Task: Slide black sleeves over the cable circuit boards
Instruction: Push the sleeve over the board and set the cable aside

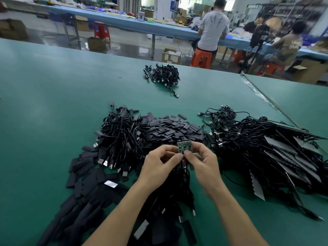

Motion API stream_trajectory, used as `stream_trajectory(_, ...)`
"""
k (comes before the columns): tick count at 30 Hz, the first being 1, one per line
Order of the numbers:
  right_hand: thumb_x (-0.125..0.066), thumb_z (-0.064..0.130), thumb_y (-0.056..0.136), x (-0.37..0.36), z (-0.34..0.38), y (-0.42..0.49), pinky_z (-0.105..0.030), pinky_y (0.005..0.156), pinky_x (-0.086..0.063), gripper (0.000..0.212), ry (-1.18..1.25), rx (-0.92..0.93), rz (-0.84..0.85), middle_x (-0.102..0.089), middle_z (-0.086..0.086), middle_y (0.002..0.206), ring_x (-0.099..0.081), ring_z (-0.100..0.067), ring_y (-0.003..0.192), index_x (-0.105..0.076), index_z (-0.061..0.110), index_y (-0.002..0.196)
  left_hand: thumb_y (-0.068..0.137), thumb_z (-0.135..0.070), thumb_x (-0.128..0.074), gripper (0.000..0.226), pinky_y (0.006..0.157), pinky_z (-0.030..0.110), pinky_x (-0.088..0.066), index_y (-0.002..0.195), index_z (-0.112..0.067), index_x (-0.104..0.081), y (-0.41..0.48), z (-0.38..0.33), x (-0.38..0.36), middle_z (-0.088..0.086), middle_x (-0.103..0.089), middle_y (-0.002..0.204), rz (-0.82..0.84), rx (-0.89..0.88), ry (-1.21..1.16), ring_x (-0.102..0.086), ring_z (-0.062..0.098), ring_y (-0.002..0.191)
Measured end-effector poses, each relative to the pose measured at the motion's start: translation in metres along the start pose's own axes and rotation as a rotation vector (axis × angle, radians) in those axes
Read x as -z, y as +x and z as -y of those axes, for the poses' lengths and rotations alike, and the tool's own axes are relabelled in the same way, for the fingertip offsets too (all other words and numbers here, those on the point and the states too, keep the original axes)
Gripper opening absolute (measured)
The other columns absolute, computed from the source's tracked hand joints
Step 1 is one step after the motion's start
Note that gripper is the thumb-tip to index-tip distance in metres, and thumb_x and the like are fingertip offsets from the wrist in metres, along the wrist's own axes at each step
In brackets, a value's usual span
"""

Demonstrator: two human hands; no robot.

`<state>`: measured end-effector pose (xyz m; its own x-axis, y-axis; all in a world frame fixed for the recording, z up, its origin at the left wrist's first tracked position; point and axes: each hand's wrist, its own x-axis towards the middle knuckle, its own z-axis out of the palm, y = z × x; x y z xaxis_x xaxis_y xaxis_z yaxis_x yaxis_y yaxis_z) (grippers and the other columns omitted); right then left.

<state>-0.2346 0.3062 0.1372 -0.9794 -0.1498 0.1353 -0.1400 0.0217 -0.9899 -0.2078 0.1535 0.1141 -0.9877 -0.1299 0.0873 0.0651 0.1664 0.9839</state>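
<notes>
Circuit boards (184, 147), a small green stack, are pinched by both hands just above the tabletop (53, 112). Left hand (160, 163) has fingers curled on the left edge; right hand (202, 161) grips the right. Black sleeves (174, 128) are heaped at 12 o'clock, a cable tangle (257, 139) at 3 o'clock.

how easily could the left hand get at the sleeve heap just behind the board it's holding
Probably yes. The sleeve heap lies just beyond the left hand with nothing standing between; but it and the right hand both pinch the circuit board, so it would have to let go first.
</notes>
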Motion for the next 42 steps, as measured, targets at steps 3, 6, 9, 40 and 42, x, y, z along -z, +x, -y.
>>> stream_trajectory(3, -0.060, 0.010, 0.097, -0.006, -0.003, -0.002, -0.029, 0.073, -0.054, 0.018, 0.050, -0.029, 0.054, -0.073, -0.002, 0.085, -0.066, -0.014, 0.078, -0.074, 0.020, 0.091, 0.089, -0.018, -0.075, 0.009, 0.074, 0.023, -0.055, 0.096, -0.023, -0.073, 0.002, 0.000, -0.001, -0.004, -0.076, 0.086, -0.032, -0.009, -0.217, -0.071, 0.009, 0.080)
stream_trajectory(6, -0.066, 0.031, 0.090, -0.012, -0.003, -0.002, -0.030, 0.067, -0.053, 0.014, 0.082, -0.052, 0.012, -0.067, 0.000, 0.075, -0.061, -0.013, 0.070, -0.073, 0.022, 0.082, 0.088, -0.016, -0.075, 0.008, 0.074, 0.023, -0.055, 0.096, -0.018, -0.073, 0.004, 0.001, -0.001, 0.002, -0.074, 0.086, -0.023, -0.017, -0.299, -0.068, 0.011, 0.079)
stream_trajectory(9, -0.071, 0.038, 0.080, -0.020, -0.003, 0.000, -0.033, 0.066, -0.052, 0.016, 0.139, -0.077, -0.039, -0.065, -0.003, 0.074, -0.057, -0.017, 0.069, -0.071, 0.022, 0.079, 0.083, -0.026, -0.077, 0.018, 0.072, 0.022, -0.055, 0.096, -0.013, -0.073, 0.005, -0.001, 0.000, 0.003, -0.074, 0.085, -0.009, -0.013, -0.385, -0.068, 0.012, 0.078)
stream_trajectory(40, -0.065, 0.029, 0.095, 0.034, 0.007, 0.036, -0.031, 0.062, -0.045, 0.017, -0.407, -0.209, -0.546, -0.063, 0.004, 0.075, -0.059, -0.018, 0.072, -0.062, 0.025, 0.078, 0.089, -0.028, -0.064, 0.008, 0.071, 0.031, -0.058, 0.089, -0.021, -0.066, 0.022, -0.062, 0.043, 0.002, -0.072, 0.083, -0.324, -0.249, -0.901, -0.067, 0.016, 0.072)
stream_trajectory(42, -0.061, 0.028, 0.097, 0.036, 0.003, 0.033, -0.037, 0.070, -0.051, 0.015, -0.520, -0.224, -0.515, -0.065, 0.003, 0.082, -0.062, -0.022, 0.082, -0.062, 0.024, 0.083, 0.093, -0.027, -0.062, 0.008, 0.056, 0.025, -0.053, 0.089, -0.021, -0.064, 0.023, -0.069, 0.054, -0.004, -0.066, 0.072, -0.433, -0.272, -0.876, -0.057, 0.009, 0.056)
